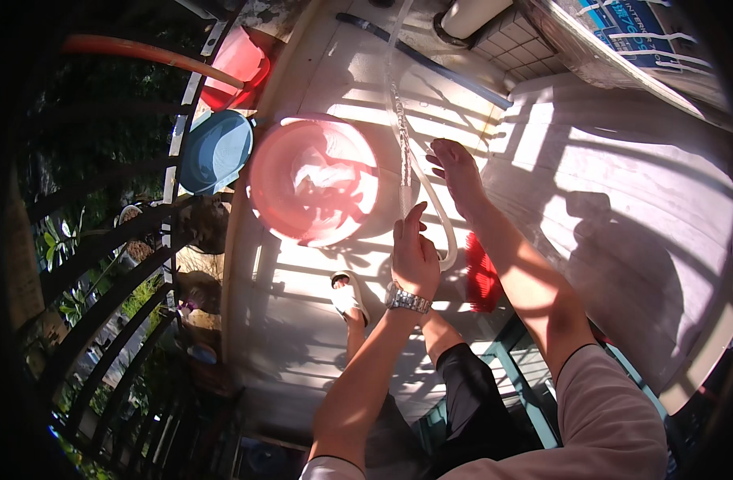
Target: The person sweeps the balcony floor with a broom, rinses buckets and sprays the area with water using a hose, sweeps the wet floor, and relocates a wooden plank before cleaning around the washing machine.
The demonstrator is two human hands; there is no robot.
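Note:
My left hand (415, 255), with a metal wristwatch (407, 298) on its wrist, grips a clear braided hose (405, 201) near its end. Water (403, 132) streams from that end away from me, towards the top of the view. My right hand (457, 174) is held out beside the stream, fingers apart and holding nothing. The hose (449, 243) loops down and back up between my hands. On the floor to the left stands a round pink basin (258, 180), with a whitish cloth-like thing (321, 171) and apparently water inside.
A blue basin (217, 153) and a red bucket (240, 72) stand by the railing (173, 141) at the left. Red brush bristles (481, 276) show below my right forearm. A dark pipe (429, 63) lies near the wall. Potted plants are beyond the railing.

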